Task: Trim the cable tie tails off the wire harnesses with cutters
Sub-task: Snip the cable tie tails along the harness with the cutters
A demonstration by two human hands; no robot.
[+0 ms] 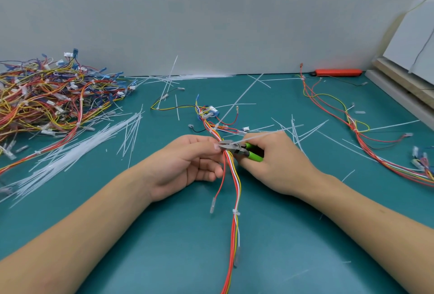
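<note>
1. Landmark: green mat [164, 235] covering the bench. A wire harness [234, 183] runs down the mat's middle toward the near edge.
2. Left hand [187, 164] pinches the harness bundle at its upper part, fingertips curled onto the wires.
3. Right hand [274, 164] grips green-handled cutters [237, 148]; blades point left, at the bundle just beside the left fingertips.
4. A white cable tie tail [256, 137] slants up and right from the blades. Whether the blades are closed on it cannot be told.
5. Trimmed tie on the harness [236, 212] nearer the mat's front.
6. Tangled harness pile [47, 98] at the mat's far left; loose tie tails [77, 150] beside it.
7. Another harness [352, 124] on the mat's right side; orange tool [338, 72] at the back edge.
</note>
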